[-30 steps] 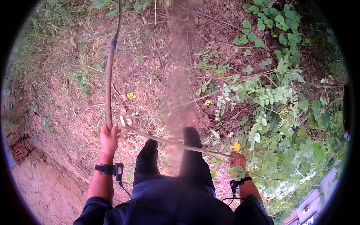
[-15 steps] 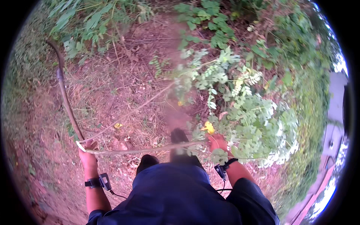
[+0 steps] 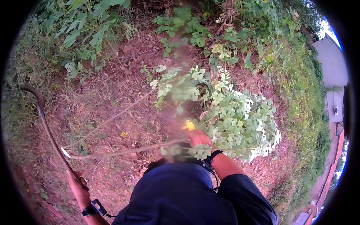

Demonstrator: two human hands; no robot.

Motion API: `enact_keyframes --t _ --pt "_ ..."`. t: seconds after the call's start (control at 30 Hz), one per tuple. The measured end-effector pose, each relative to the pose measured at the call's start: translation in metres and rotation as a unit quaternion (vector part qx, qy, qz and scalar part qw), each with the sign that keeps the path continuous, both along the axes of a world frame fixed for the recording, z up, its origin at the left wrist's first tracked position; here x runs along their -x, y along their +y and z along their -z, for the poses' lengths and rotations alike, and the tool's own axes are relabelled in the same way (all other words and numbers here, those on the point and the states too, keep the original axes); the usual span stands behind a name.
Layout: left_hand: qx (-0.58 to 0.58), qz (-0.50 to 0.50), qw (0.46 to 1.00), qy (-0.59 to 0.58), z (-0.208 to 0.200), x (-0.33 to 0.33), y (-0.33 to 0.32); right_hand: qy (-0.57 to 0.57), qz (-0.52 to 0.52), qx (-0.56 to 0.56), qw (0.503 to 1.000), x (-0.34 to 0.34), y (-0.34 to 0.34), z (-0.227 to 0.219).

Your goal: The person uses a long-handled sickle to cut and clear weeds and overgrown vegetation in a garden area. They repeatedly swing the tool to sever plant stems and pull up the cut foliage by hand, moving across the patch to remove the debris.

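Observation:
My left hand (image 3: 77,185) is closed around the lower end of the long handle of a sickle (image 3: 52,135). The tool slants up to the left and ends in a dark curved blade. In my right hand (image 3: 200,138), in front of my body, is a leafy branch (image 3: 127,150). Its bare stem runs leftward to a pale cut end (image 3: 65,152), which lies close to or against the handle. A second thin stem (image 3: 108,122) spreads from near that end up to the right. Lobed pale-green leaves (image 3: 243,123) fan out right of my right hand, with a yellow leaf or flower (image 3: 188,125) beside my fingers.
Dry grass and reddish soil (image 3: 105,105) cover the ground ahead. Taller green plants (image 3: 88,26) grow at the far left, and leafy growth (image 3: 247,33) at the far right. A grassy strip leads to a grey building (image 3: 332,62) at the right edge.
My left hand has come off the branch's cut end and moved down and left, still holding the sickle. The sickle has shifted left and lower. My right hand and the leaves have moved slightly left.

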State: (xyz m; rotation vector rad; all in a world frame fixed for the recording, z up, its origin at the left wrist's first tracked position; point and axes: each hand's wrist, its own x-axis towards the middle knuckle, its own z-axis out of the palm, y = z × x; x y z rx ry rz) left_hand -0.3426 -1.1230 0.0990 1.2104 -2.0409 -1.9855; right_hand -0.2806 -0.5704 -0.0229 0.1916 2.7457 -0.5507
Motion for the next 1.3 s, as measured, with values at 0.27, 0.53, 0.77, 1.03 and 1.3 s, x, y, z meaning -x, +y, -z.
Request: enact_keyframes --t 0.27,0.53,0.77,1.03,1.3 --pt "0.108 -0.01 0.993 0.035 -0.019 -0.007 -0.009 -0.158 -0.051 0.027 0.986 -0.032 -0.008 0.053" --pt "0.169 0.024 0.985 -0.008 0.006 -0.043 0.002 -0.152 -0.076 0.113 0.979 -0.09 0.005 0.006" --pt "0.156 0.087 0.983 -0.046 0.042 -0.063 0.049 -0.062 0.099 0.072 0.991 -0.189 0.071 -0.011" --pt "0.061 0.282 0.957 -0.034 0.112 -0.041 0.237 0.202 0.11 -0.182 0.956 -0.341 0.198 -0.099" --pt "-0.209 0.581 0.784 -0.062 0.054 -0.217 0.68 0.014 0.379 -0.633 0.675 -0.61 0.366 -0.327"
